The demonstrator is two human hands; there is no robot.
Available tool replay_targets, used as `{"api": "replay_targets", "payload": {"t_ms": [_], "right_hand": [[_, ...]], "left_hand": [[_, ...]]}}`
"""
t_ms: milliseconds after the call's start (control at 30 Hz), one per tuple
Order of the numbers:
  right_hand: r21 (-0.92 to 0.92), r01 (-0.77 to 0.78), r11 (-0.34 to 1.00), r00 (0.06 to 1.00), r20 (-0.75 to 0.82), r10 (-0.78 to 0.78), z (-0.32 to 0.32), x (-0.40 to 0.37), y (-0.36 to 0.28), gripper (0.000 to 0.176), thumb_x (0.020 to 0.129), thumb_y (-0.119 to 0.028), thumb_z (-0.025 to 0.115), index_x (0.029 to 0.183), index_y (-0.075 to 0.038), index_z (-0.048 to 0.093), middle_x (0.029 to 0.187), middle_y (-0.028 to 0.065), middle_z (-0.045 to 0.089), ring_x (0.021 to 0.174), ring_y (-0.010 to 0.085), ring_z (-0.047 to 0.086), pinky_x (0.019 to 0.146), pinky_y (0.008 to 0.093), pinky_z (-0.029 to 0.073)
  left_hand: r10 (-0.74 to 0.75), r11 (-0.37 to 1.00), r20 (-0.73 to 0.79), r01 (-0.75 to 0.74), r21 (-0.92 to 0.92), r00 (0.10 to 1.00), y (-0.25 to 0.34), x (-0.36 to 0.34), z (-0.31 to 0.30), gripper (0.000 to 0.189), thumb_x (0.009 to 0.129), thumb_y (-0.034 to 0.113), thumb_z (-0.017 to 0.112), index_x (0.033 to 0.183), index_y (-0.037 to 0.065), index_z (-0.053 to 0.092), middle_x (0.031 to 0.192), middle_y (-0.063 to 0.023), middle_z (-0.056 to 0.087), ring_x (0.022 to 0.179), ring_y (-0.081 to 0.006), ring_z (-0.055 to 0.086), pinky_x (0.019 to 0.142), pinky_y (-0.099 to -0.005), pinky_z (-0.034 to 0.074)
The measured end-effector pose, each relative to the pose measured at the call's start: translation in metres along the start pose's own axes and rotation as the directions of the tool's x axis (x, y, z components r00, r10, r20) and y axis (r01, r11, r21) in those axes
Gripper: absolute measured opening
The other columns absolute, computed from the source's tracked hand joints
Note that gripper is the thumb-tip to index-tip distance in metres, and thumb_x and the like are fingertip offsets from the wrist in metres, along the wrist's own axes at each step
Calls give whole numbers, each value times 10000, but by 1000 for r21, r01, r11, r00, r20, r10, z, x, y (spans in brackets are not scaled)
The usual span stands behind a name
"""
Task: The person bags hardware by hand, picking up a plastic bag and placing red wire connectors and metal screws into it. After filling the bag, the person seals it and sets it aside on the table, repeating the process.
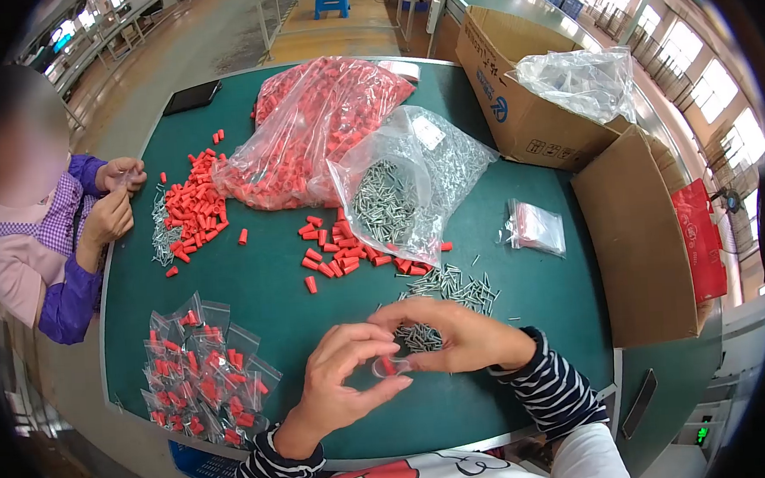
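Note:
Both my hands meet above the green table (273, 288) near its front edge. Between the fingers of my left hand (342, 381) and my right hand (461, 334) is a small clear bag (392, 366) with something red in it. Loose screws (463, 288) lie behind and beneath my right hand. Red caps (340, 248) are scattered just beyond my hands. Filled small bags (204, 374) with red caps are piled to the left of my left hand.
A large bag of red caps (308, 130) and an open bag of screws (385, 200) lie farther back. Cardboard boxes (514, 102) stand at right. A co-worker (36, 222) sits at left by another heap of caps (197, 201). A pack of small bags (538, 228) lies right.

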State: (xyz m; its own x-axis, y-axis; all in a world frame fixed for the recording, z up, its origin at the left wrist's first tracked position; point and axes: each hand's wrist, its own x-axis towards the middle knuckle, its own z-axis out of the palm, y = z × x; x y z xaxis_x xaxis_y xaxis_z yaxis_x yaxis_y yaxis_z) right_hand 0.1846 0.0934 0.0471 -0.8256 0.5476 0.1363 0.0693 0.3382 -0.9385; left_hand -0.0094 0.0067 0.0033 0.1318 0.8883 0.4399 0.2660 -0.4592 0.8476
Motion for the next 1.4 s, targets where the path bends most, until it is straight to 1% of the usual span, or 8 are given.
{"api": "replay_targets", "payload": {"t_ms": [133, 233, 433, 533, 933, 1033, 1133, 1400], "right_hand": [[197, -86, 977, 996, 23, 83, 16, -6, 19, 317, 820, -49, 704, 1126, -16, 625, 929, 61, 640, 873, 182, 621, 818, 308, 492], [177, -42, 983, 999, -18, 46, 18, -8, 23, 186, 850, -67, 696, 1022, -12, 653, 876, 33, 624, 816, 129, 598, 767, 279, 481], [264, -125, 956, 963, -199, 181, 21, -12, 19, 85, 884, -81, 676, 922, -13, 642, 811, 5, 582, 760, 81, 558, 696, 249, 454], [297, -133, 946, 957, -209, 200, 20, -15, 15, 86, 890, -84, 675, 918, -10, 640, 805, 6, 582, 747, 75, 554, 689, 239, 451], [226, -105, 968, 931, -321, 176, 21, -17, 10, 86, 898, -97, 689, 933, -18, 683, 833, 29, 638, 760, 90, 582, 687, 243, 467], [168, -98, 981, 934, -324, 149, 20, -16, 8, 68, 893, -90, 685, 905, -23, 692, 824, 42, 644, 751, 105, 592, 671, 250, 473], [84, -72, 994, 940, -327, 96, 20, -15, 8, 52, 880, -75, 681, 881, -27, 700, 810, 52, 646, 735, 132, 603, 656, 267, 478], [19, -109, 994, 938, -329, 109, 16, -12, -1, 39, 844, -46, 679, 856, -14, 698, 793, 71, 656, 741, 185, 621, 672, 299, 491]], "left_hand": [[38, 997, -31, -40, -72, 999, -3, -4, 2, 515, 661, 72, 877, 1122, 52, 649, 1150, -89, 560, 923, -96, 554, 631, -192, 454], [-242, 969, -17, 240, -61, 970, 16, -3, -7, 568, 670, 52, 872, 1175, 23, 616, 1177, -72, 546, 968, -82, 557, 697, -185, 493], [-427, 854, -87, 371, -364, 900, -1, -12, 4, 316, 817, -27, 743, 1109, -17, 620, 1099, -114, 643, 895, -87, 593, 728, -218, 519], [-239, 952, -155, 199, -235, 959, -5, -6, -1, 145, 871, -40, 680, 1011, -36, 644, 993, -133, 685, 843, -103, 621, 725, -241, 529], [-471, 821, -113, 387, -420, 875, 12, -1, 0, 70, 891, 3, 676, 947, -31, 651, 933, -85, 687, 803, -78, 604, 680, -215, 487], [-412, 890, -110, 374, -260, 905, 7, -5, -2, 81, 895, 2, 671, 965, -26, 641, 932, -73, 680, 785, -64, 585, 678, -203, 470], [-309, 920, -145, 257, -296, 940, -3, -6, 1, 92, 897, 6, 671, 978, -20, 635, 932, -64, 671, 755, -49, 559, 655, -193, 450], [-463, 850, -100, 410, -331, 880, 13, -2, 4, 135, 895, 26, 681, 1014, -13, 629, 905, -42, 655, 669, -26, 486, 581, -183, 394]]}}
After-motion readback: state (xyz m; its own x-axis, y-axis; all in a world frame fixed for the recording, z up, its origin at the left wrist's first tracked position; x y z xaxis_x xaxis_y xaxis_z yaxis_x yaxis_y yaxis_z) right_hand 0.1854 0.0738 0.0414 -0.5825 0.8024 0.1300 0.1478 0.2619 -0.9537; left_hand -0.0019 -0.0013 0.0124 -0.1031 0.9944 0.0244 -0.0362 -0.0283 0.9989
